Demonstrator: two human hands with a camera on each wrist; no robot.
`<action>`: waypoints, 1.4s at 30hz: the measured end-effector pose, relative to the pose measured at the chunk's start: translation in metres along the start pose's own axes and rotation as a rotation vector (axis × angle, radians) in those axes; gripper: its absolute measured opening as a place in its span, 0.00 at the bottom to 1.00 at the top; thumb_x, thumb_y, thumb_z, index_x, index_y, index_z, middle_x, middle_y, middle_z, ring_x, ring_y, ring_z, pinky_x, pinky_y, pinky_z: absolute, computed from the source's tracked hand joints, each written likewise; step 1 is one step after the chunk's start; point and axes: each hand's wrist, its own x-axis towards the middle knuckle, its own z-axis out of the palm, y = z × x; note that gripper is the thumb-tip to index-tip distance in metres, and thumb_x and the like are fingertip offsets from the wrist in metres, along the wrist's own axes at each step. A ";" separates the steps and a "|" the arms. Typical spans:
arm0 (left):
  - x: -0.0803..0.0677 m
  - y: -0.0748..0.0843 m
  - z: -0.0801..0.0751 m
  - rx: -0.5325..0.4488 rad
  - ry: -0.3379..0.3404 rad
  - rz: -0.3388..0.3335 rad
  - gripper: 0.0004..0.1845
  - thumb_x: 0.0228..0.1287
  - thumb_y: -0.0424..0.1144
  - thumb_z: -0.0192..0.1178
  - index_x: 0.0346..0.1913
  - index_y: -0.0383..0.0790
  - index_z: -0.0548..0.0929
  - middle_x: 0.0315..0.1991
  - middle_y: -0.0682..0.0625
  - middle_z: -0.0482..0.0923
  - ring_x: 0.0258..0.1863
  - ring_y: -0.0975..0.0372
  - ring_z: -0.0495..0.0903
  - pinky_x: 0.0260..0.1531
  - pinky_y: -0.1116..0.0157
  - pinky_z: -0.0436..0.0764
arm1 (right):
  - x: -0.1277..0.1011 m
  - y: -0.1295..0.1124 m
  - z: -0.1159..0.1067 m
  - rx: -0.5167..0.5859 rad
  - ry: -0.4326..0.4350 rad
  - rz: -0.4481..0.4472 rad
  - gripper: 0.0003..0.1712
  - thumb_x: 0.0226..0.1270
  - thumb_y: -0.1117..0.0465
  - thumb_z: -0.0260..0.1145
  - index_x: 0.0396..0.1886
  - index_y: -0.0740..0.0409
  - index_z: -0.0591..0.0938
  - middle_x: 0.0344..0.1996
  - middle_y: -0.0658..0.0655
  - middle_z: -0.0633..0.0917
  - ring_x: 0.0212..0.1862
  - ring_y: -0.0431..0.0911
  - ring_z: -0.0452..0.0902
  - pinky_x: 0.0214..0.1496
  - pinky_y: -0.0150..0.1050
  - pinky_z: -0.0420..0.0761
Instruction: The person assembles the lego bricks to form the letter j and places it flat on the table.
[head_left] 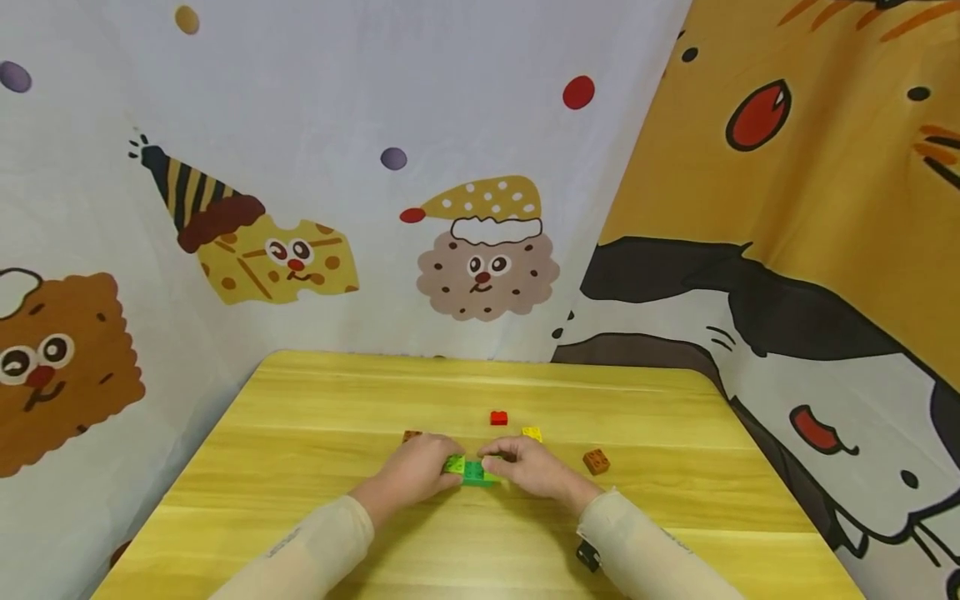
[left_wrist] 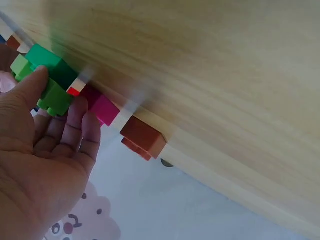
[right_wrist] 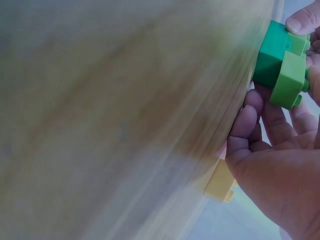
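Table [head_left: 315,433]: we see one yellow wooden table filling the lower half of the head view.
Backdrop [head_left: 420,125]: two cartoon cloths hang behind it, one pale at upper left, one orange [head_left: 810,167] at the right.
Hands: we count two, meeting at lower centre of the head view, both in pale sleeves.
Left hand [head_left: 416,468]: its thumb and curled fingers grip the left end of the green bricks.
Right hand [head_left: 525,467]: its fingers are curled round the right end of the same bricks.
Green bricks [head_left: 472,472]: we count two joined, a dark green one and a light green one [left_wrist: 55,97], lying on the table between the hands.
Loose bricks in the head view: four. One red [head_left: 498,417] above the hands, one yellow [head_left: 532,433] just beyond the right hand, one brown [head_left: 596,461] to the right, and one brown [head_left: 411,435] peeping above the left hand.
Left wrist view: we also make out one magenta brick [left_wrist: 104,109] and one brown brick [left_wrist: 144,138], just beside the fingers.
Right wrist view: one yellow brick [right_wrist: 220,182] sits by the knuckles.
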 end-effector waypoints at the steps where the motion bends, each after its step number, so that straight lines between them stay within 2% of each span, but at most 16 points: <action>1: 0.000 0.000 0.001 0.001 0.004 0.001 0.15 0.53 0.47 0.69 0.41 0.45 0.84 0.33 0.59 0.80 0.24 0.71 0.70 0.24 0.73 0.72 | -0.001 -0.001 -0.001 -0.008 0.005 -0.001 0.19 0.66 0.44 0.60 0.52 0.44 0.81 0.45 0.43 0.80 0.44 0.42 0.74 0.45 0.39 0.76; 5: 0.000 0.001 0.005 0.042 -0.005 -0.016 0.19 0.54 0.49 0.68 0.46 0.44 0.82 0.34 0.58 0.80 0.25 0.70 0.70 0.25 0.72 0.73 | -0.010 -0.005 -0.010 -0.087 0.074 -0.055 0.21 0.66 0.43 0.58 0.54 0.46 0.80 0.45 0.42 0.81 0.45 0.39 0.75 0.45 0.37 0.77; 9: -0.002 0.002 0.009 0.083 -0.031 -0.041 0.24 0.55 0.53 0.66 0.52 0.45 0.78 0.41 0.55 0.80 0.32 0.68 0.73 0.32 0.68 0.77 | -0.029 -0.006 -0.041 -0.296 0.275 -0.073 0.21 0.66 0.42 0.58 0.53 0.46 0.80 0.44 0.43 0.82 0.45 0.42 0.77 0.44 0.40 0.79; 12: -0.003 0.003 0.009 0.079 -0.028 -0.050 0.28 0.55 0.56 0.65 0.55 0.45 0.77 0.48 0.52 0.79 0.42 0.64 0.77 0.41 0.63 0.80 | -0.049 0.006 -0.071 -0.476 0.423 0.026 0.23 0.64 0.41 0.60 0.54 0.47 0.79 0.49 0.48 0.82 0.48 0.48 0.78 0.46 0.47 0.79; 14: -0.003 0.003 0.008 0.073 -0.022 -0.053 0.29 0.54 0.57 0.65 0.56 0.45 0.76 0.52 0.51 0.79 0.48 0.61 0.78 0.46 0.61 0.79 | -0.062 0.018 -0.087 -0.541 0.455 0.126 0.29 0.62 0.40 0.61 0.57 0.51 0.77 0.52 0.52 0.81 0.52 0.53 0.77 0.49 0.52 0.77; 18: -0.003 0.002 0.008 0.077 -0.023 -0.056 0.30 0.54 0.58 0.65 0.56 0.45 0.77 0.53 0.51 0.78 0.53 0.58 0.76 0.51 0.59 0.78 | -0.081 0.043 -0.103 -0.554 0.382 0.285 0.41 0.55 0.34 0.64 0.61 0.56 0.73 0.54 0.57 0.79 0.54 0.56 0.75 0.51 0.55 0.75; 21: -0.003 0.001 0.010 0.080 -0.035 -0.060 0.29 0.54 0.57 0.65 0.55 0.45 0.78 0.52 0.51 0.79 0.51 0.59 0.77 0.49 0.60 0.78 | -0.086 0.054 -0.103 -0.538 0.341 0.314 0.45 0.50 0.32 0.66 0.61 0.57 0.73 0.51 0.57 0.80 0.52 0.55 0.76 0.50 0.55 0.75; 24: -0.003 0.001 0.011 0.079 -0.046 -0.064 0.28 0.54 0.56 0.65 0.55 0.45 0.78 0.51 0.52 0.79 0.49 0.60 0.77 0.48 0.60 0.78 | -0.086 0.057 -0.099 -0.543 0.355 0.313 0.42 0.50 0.33 0.67 0.58 0.55 0.75 0.48 0.55 0.82 0.49 0.52 0.78 0.48 0.53 0.76; 28: -0.002 0.002 0.012 0.078 -0.057 -0.062 0.28 0.55 0.57 0.65 0.56 0.46 0.78 0.51 0.53 0.79 0.50 0.60 0.77 0.48 0.60 0.78 | -0.084 0.055 -0.093 -0.559 0.381 0.298 0.31 0.53 0.41 0.70 0.53 0.53 0.78 0.42 0.52 0.83 0.44 0.48 0.79 0.45 0.50 0.78; 32: -0.002 0.004 0.012 0.074 -0.058 -0.058 0.27 0.55 0.56 0.65 0.56 0.46 0.78 0.51 0.54 0.79 0.49 0.60 0.77 0.48 0.60 0.78 | -0.077 0.049 -0.085 -0.535 0.373 0.235 0.24 0.56 0.47 0.70 0.51 0.51 0.80 0.40 0.48 0.83 0.42 0.42 0.78 0.44 0.45 0.79; 36: -0.001 0.005 0.013 0.066 -0.050 -0.057 0.26 0.55 0.55 0.66 0.55 0.47 0.79 0.50 0.54 0.80 0.47 0.62 0.78 0.46 0.61 0.79 | -0.067 0.033 -0.072 -0.466 0.340 0.104 0.22 0.58 0.51 0.69 0.51 0.51 0.80 0.40 0.46 0.83 0.40 0.40 0.77 0.41 0.39 0.79; 42: 0.000 0.005 0.013 0.061 -0.052 -0.052 0.26 0.55 0.54 0.65 0.55 0.46 0.79 0.50 0.55 0.80 0.48 0.62 0.78 0.46 0.61 0.79 | -0.050 0.004 -0.053 -0.377 0.209 -0.057 0.23 0.61 0.49 0.66 0.55 0.50 0.78 0.43 0.45 0.81 0.44 0.43 0.76 0.39 0.36 0.79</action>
